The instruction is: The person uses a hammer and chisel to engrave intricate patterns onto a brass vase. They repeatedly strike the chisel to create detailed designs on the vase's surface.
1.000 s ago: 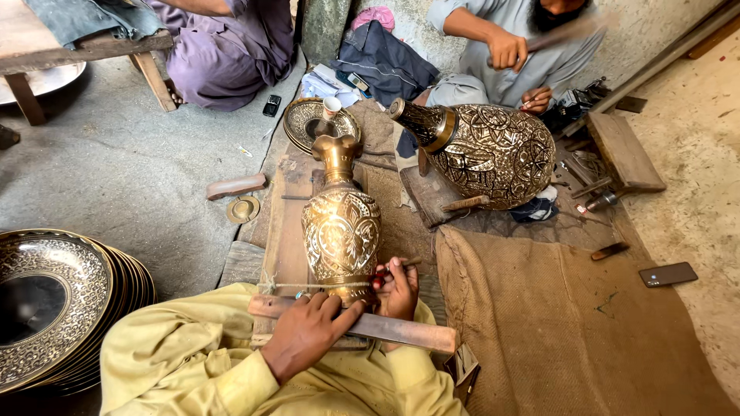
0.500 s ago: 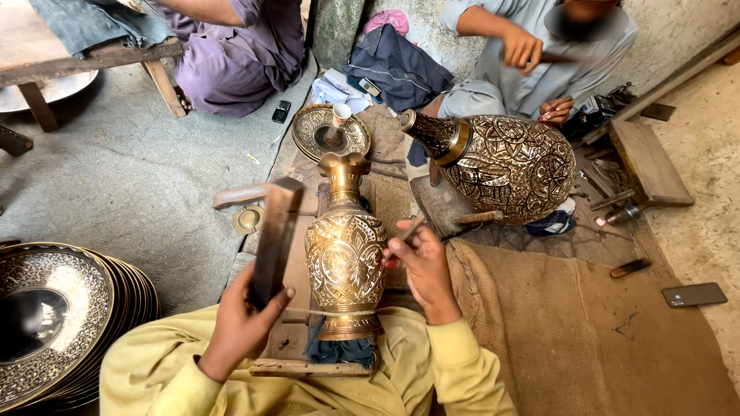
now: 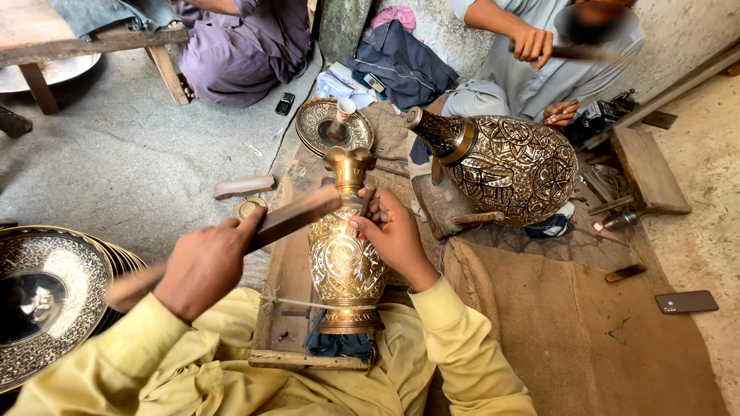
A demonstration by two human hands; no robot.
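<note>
The engraved brass vase [image 3: 346, 258], tied upright to a wooden board [image 3: 289, 281], is steadied by the right hand [image 3: 393, 231] pinching a chisel [image 3: 368, 199] against its neck, while the left hand [image 3: 204, 262], clamped around a wooden bar [image 3: 289, 219], is held beside it.

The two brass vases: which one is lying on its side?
The big round-bellied vase before the seated co-worker lies tipped, neck pointing left. The slimmer vase stands upright on a wooden board.
</note>
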